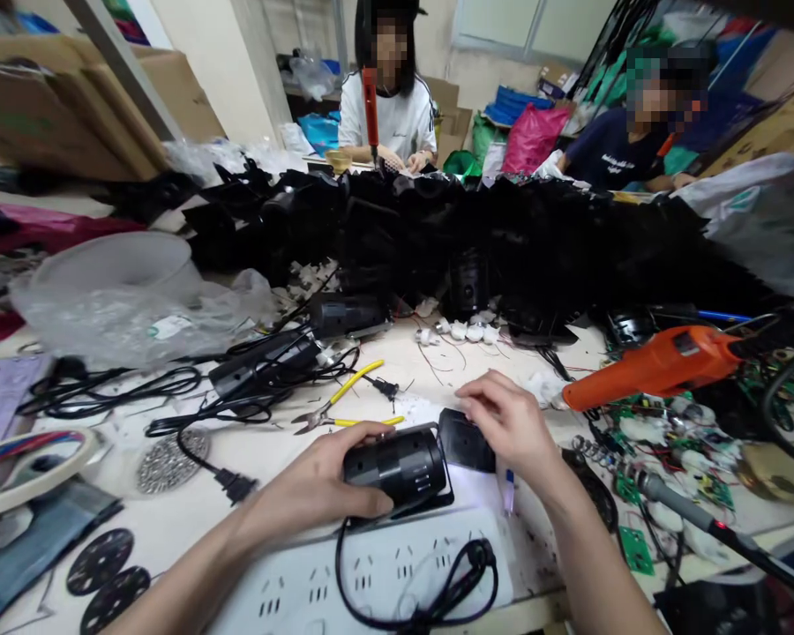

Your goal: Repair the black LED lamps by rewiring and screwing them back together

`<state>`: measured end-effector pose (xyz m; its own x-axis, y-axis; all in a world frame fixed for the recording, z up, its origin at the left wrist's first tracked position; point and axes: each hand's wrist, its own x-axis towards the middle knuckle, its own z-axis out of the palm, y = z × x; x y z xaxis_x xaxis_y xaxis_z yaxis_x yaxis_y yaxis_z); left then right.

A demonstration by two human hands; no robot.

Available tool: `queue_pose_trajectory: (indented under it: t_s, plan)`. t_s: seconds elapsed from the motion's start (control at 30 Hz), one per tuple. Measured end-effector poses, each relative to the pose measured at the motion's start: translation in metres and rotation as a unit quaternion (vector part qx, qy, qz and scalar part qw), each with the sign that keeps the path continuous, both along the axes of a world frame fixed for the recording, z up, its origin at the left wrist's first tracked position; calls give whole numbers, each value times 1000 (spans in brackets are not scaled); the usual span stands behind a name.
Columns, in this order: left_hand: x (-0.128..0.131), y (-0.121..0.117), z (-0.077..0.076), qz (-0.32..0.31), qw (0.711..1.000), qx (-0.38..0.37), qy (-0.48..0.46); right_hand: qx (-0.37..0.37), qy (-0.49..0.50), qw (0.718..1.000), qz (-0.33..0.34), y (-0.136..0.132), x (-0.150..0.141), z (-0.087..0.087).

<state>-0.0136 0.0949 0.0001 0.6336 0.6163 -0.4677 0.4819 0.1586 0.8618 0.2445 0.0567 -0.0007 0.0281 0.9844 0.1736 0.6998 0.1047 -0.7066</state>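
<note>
My left hand (334, 481) is wrapped round a black cylindrical plastic housing (397, 467) with small vent slots, lying on its side above the white power strip (291, 573). A black cord (430, 608) loops from the housing across the strip. My right hand (509, 419) is bent, thumb and fingertips drawn together beside and above a black square-ended plastic part (464, 439). Whatever sits between those fingertips is too small or hidden to make out. Yellow-handled cutting pliers (344, 397) lie open just beyond my left hand.
A large heap of black plastic housings (403, 229) spans the back. An orange electric screwdriver (655, 366) hangs at right, near a soldering iron (681, 503) and green circuit boards (635, 549). A dish of screws (172, 460) sits left. Two people (387, 115) work opposite.
</note>
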Motion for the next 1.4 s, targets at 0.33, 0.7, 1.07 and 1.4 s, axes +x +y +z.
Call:
queue_pose_trajectory:
  t_s: [0.33, 0.7, 1.07, 1.4]
  plan:
    - [1, -4, -5, 60, 987, 137, 55, -20, 103, 994, 36, -54, -33, 7]
    - [-2, -1, -14, 72, 994, 85, -17, -11, -25, 998, 50, -60, -52, -4]
    - [0, -4, -10, 81, 993, 75, -51, 18, -92, 992, 79, -58, -58, -1]
    - [0, -16, -14, 105, 990, 93, -28, -23, -136, 988, 62, -56, -45, 2]
